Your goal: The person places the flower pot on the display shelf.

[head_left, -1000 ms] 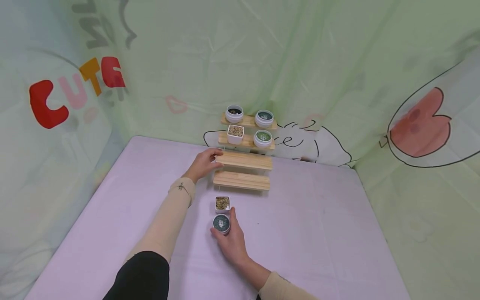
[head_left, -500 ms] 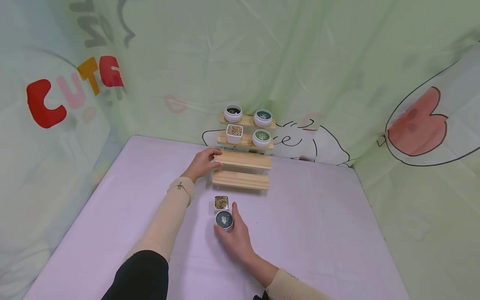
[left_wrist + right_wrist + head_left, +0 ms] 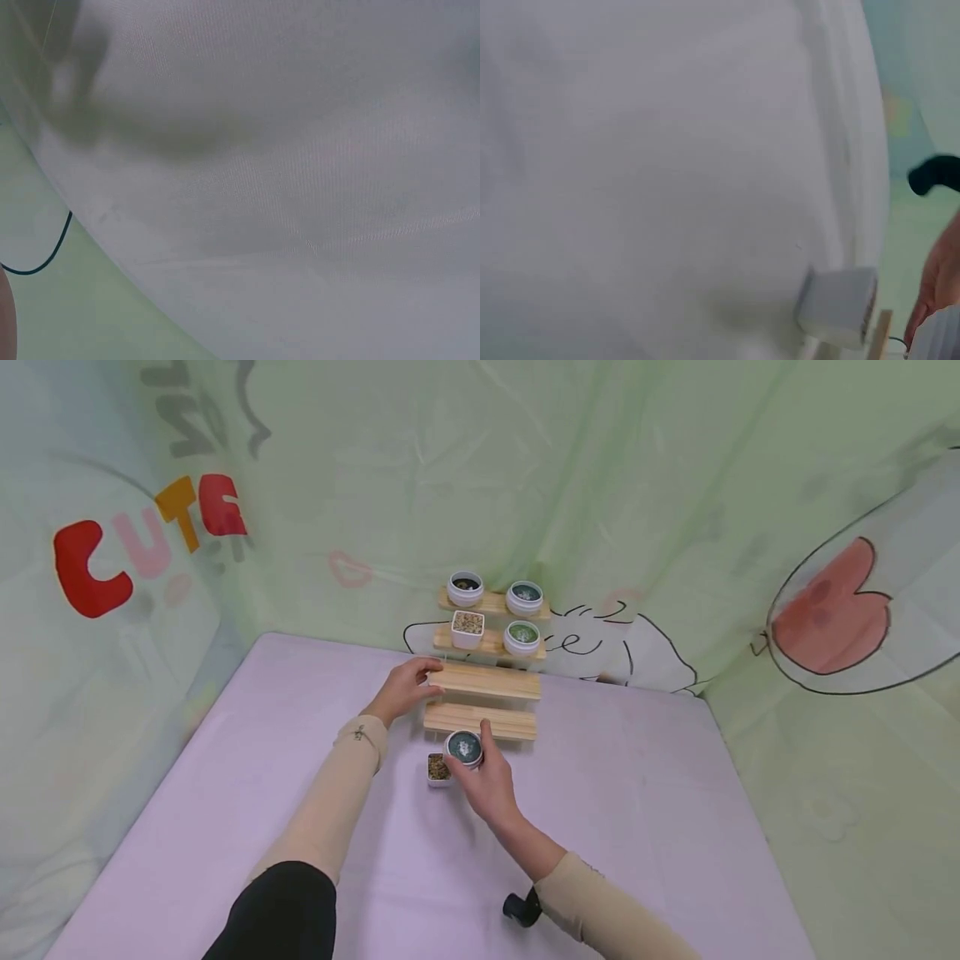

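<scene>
My right hand (image 3: pixel 491 781) grips a small round white pot with a dark teal top (image 3: pixel 464 747), raised in front of the lowest plank of a tiered wooden shelf stand (image 3: pixel 483 681). At the left end of the plank above it, my left hand (image 3: pixel 405 687) holds the stand between thumb and fingers. A square white pot with brown granules (image 3: pixel 438 767) is on the table, partly overlapped by the round pot. In the right wrist view a square white pot (image 3: pixel 838 306) and my left hand (image 3: pixel 943 270) show. The left wrist view has mostly pale cloth.
The upper planks bear a round pot with dark filling (image 3: pixel 465 589), a teal-topped pot (image 3: pixel 524 599), a square pot with beige granules (image 3: pixel 468 630) and a green-topped pot (image 3: pixel 522 638). A printed curtain (image 3: pixel 360 485) hangs behind the pale lilac table (image 3: pixel 637 827).
My right hand has lifted the round teal-topped pot and carried it forward, past the square pot to the lowest plank. My left hand stays at the stand.
</scene>
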Demonstrator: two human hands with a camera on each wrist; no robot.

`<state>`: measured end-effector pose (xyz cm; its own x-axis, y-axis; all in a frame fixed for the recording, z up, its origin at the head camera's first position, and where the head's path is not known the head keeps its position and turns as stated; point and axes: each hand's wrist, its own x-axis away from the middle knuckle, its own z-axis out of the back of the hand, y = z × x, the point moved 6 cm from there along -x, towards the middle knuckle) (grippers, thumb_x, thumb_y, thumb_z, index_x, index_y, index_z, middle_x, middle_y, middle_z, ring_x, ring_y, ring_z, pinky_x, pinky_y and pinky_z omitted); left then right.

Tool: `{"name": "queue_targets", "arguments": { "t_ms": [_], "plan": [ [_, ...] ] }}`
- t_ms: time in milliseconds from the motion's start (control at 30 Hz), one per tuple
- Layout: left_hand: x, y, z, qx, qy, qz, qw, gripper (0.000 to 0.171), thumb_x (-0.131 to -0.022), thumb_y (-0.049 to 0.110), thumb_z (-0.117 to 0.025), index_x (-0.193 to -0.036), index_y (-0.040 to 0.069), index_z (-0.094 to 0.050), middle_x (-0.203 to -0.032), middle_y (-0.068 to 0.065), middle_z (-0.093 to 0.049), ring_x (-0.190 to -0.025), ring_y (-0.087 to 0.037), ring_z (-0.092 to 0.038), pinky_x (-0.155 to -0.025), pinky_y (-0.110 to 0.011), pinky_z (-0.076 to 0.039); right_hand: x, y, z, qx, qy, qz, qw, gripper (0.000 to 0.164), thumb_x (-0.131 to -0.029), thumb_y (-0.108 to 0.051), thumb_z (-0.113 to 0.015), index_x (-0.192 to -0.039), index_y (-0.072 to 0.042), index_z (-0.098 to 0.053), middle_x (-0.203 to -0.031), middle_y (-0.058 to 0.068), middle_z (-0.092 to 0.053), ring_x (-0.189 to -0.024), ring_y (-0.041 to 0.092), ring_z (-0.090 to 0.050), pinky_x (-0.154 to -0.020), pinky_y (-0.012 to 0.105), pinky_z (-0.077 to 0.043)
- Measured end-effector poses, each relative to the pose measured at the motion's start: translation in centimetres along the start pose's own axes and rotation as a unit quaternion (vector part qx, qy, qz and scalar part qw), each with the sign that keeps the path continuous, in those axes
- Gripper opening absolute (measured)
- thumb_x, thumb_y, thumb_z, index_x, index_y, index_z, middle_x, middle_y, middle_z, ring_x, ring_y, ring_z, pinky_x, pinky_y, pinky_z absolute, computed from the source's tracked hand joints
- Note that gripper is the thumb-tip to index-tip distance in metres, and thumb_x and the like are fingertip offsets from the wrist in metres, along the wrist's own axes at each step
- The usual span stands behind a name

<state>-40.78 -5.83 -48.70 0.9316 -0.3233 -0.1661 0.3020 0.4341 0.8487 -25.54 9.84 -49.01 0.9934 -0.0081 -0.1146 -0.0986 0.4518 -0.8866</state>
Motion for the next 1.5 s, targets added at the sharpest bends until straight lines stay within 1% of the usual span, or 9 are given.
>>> {"name": "queue_targets", "arguments": {
  "t_ms": [100,367,533,667,900,1167,1267,1367,1500],
  "plan": [
    [0.0,-0.1,0.0,0.000,-0.002,0.005,1.0000,0.046,-0.086,0.007,-0.075,-0.128,-0.004,-0.058,-0.136,-0.018,-0.055,-0.127,-0.029,-0.052,-0.110,-0.029,-0.045,-1.7,-0.5,0.5,-0.002,0.011,-0.010,1.000,0.088,-0.087,-0.025,-0.075,-0.152,0.003,-0.024,-0.153,0.021,-0.034,-0.133,0.030,-0.044,-0.108,0.042,-0.046],
    [-0.1,-0.2,0.0,-0.012,-0.004,0.006,0.9999,0.046,-0.086,0.008,-0.075,-0.127,-0.004,-0.059,-0.137,-0.017,-0.054,-0.127,-0.029,-0.052,-0.109,-0.029,-0.045,-5.8,-1.9,1.2,0.014,0.042,-0.024,0.999,0.088,-0.088,-0.031,-0.073,-0.153,0.001,-0.025,-0.152,0.021,-0.036,-0.136,0.031,-0.041,-0.114,0.042,-0.040],
    [0.1,0.1,-0.1,-0.008,-0.002,0.006,0.9999,0.045,-0.086,0.007,-0.074,-0.127,-0.004,-0.059,-0.138,-0.018,-0.054,-0.128,-0.029,-0.052,-0.109,-0.029,-0.046,-7.8,-2.3,1.0,0.017,0.047,-0.036,0.998,0.086,-0.089,-0.032,-0.072,-0.152,0.003,-0.025,-0.153,0.023,-0.033,-0.139,0.032,-0.036,-0.118,0.041,-0.034],
    [0.2,0.2,-0.1,-0.009,-0.001,0.007,0.9999,0.044,-0.086,0.005,-0.074,-0.126,-0.005,-0.059,-0.138,-0.018,-0.053,-0.128,-0.029,-0.051,-0.110,-0.030,-0.045,-9.1,-2.3,0.5,0.032,0.044,-0.039,0.998,0.087,-0.089,-0.034,-0.071,-0.152,0.005,-0.025,-0.153,0.024,-0.032,-0.140,0.033,-0.034,-0.119,0.040,-0.032],
    [0.0,0.0,-0.1,-0.013,0.001,-0.001,0.9999,0.043,-0.087,0.007,-0.074,-0.125,-0.005,-0.059,-0.137,-0.018,-0.054,-0.127,-0.029,-0.052,-0.109,-0.030,-0.045,-10.3,-2.2,0.0,0.053,0.052,-0.029,0.997,0.087,-0.089,-0.032,-0.072,-0.151,0.006,-0.025,-0.151,0.025,-0.035,-0.139,0.034,-0.036,-0.119,0.039,-0.033],
    [0.0,0.0,-0.1,-0.013,-0.002,0.003,0.9999,0.042,-0.087,0.006,-0.074,-0.125,-0.005,-0.059,-0.137,-0.018,-0.054,-0.128,-0.029,-0.051,-0.110,-0.029,-0.045,-11.2,-1.7,0.0,0.052,0.072,-0.038,0.995,0.088,-0.090,-0.036,-0.071,-0.152,0.006,-0.024,-0.152,0.026,-0.033,-0.140,0.035,-0.035,-0.119,0.039,-0.031],
    [0.0,0.0,0.0,-0.017,0.000,-0.001,0.9999,0.042,-0.087,0.006,-0.074,-0.124,-0.005,-0.060,-0.136,-0.018,-0.055,-0.127,-0.029,-0.052,-0.109,-0.030,-0.045,-11.5,-1.6,-0.1,0.057,0.081,-0.025,0.995,0.088,-0.090,-0.036,-0.071,-0.151,0.006,-0.024,-0.151,0.027,-0.035,-0.138,0.035,-0.037,-0.119,0.039,-0.033],
    [0.0,0.0,0.1,-0.019,0.004,-0.008,0.9998,0.042,-0.086,0.006,-0.075,-0.123,-0.006,-0.060,-0.134,-0.019,-0.056,-0.126,-0.030,-0.053,-0.109,-0.031,-0.046,-11.5,-1.8,-0.2,0.061,0.094,-0.001,0.994,0.087,-0.090,-0.035,-0.071,-0.150,0.009,-0.025,-0.147,0.029,-0.039,-0.135,0.036,-0.041,-0.117,0.041,-0.036],
    [0.0,0.0,0.0,-0.018,0.003,-0.002,0.9998,0.042,-0.086,0.006,-0.075,-0.123,-0.005,-0.060,-0.133,-0.018,-0.056,-0.126,-0.029,-0.053,-0.109,-0.030,-0.046,-11.5,-2.0,-0.4,0.077,0.098,0.014,0.992,0.086,-0.091,-0.035,-0.071,-0.148,0.011,-0.026,-0.146,0.030,-0.040,-0.134,0.038,-0.042,-0.116,0.042,-0.037]
  ]
}}
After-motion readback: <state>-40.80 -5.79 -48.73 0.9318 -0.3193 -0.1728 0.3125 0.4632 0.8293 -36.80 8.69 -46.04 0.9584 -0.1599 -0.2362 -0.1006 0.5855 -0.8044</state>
